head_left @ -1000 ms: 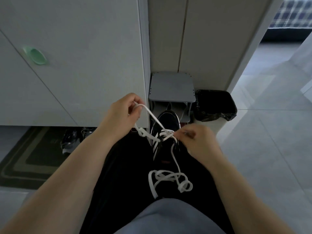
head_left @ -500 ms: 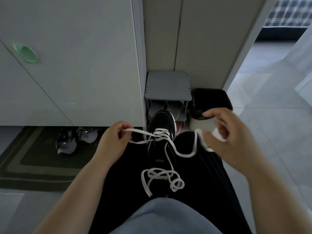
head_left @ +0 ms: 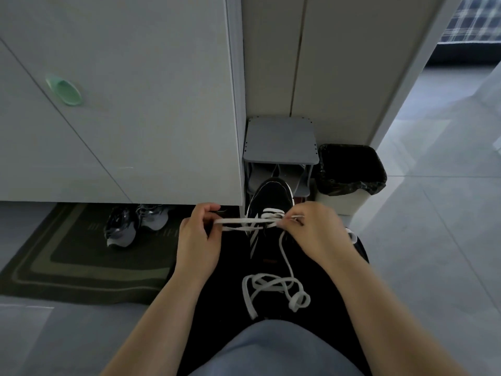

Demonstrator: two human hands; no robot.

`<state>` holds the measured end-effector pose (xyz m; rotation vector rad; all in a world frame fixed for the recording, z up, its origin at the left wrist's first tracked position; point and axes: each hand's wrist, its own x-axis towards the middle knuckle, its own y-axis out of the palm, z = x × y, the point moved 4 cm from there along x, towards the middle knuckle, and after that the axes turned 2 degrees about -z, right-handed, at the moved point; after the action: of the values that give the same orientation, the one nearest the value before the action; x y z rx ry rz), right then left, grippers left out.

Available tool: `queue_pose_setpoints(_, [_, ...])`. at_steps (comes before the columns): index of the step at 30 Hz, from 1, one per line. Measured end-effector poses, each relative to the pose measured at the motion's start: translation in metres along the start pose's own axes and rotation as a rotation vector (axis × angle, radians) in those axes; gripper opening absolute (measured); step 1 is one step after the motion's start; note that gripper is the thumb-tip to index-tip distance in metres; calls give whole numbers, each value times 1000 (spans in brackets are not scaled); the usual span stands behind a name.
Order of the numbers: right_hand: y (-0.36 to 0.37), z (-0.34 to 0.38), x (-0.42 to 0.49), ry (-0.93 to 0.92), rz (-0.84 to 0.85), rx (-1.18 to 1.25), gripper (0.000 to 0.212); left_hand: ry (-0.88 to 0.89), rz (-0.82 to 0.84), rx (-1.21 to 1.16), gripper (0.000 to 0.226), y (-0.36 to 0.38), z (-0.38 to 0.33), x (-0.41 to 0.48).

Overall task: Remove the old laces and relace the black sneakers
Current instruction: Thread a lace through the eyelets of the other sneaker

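A black sneaker (head_left: 272, 198) with white stripes lies on my lap, toe pointing away. A white lace (head_left: 238, 221) crosses its front eyelets. My left hand (head_left: 199, 237) grips one stretch of the lace, pulled out level to the left of the shoe. My right hand (head_left: 315, 232) pinches the lace at the shoe's right side, close to the eyelets. From there the lace's loose length (head_left: 273, 289) runs down and lies in a tangled pile on my black trousers. A second black sneaker (head_left: 357, 241) shows partly behind my right wrist.
A white cabinet (head_left: 122, 104) stands at the left, with grey trainers (head_left: 130, 223) on a dark mat (head_left: 54, 261) below it. A small grey shoe rack (head_left: 280, 142) and a lined waste bin (head_left: 349, 172) stand ahead. Tiled floor (head_left: 433, 213) spreads to the right.
My right hand has come back in from the far right to the shoe's eyelets. My left hand keeps its end of the lace held out to the left.
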<state>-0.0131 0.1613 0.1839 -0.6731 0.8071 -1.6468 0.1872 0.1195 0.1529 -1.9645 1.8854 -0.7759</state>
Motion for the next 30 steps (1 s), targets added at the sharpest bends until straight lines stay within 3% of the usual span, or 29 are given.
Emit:
queue_pose_setpoints(6, [-59,-10,-25,116,-174,466,12,51,31,253,31,6,-5,-1])
queue_pose_setpoints(11, [-86,-17,-35,113,-314,717,18,228,57,116,24,5,-34,-28])
queue_pose_setpoints(13, [-93,-21,-39,116,-365,858,14,352,190,147,15,11,-46,-46])
queue_pose_setpoints(16, [-103,-24,-43,92,-421,954,15,427,509,317,49,23,-57,-72])
queue_pose_setpoints(19, [-104,-22,-46,73,-428,1019,26,429,649,490,63,31,-57,-85])
queue_pose_setpoints(22, [-97,-22,-46,89,-310,976,30,509,624,501,57,35,-53,-90])
queue_pose_setpoints(24, [-96,-30,-48,144,-285,842,28,516,428,353,41,27,-56,-80])
queue_pose_setpoints(27, [-102,-45,-52,218,-315,469,30,379,119,181,22,12,-48,-45])
queue_pose_setpoints(30, [-91,-52,-54,259,-98,234,34,205,148,209,17,16,-39,-10])
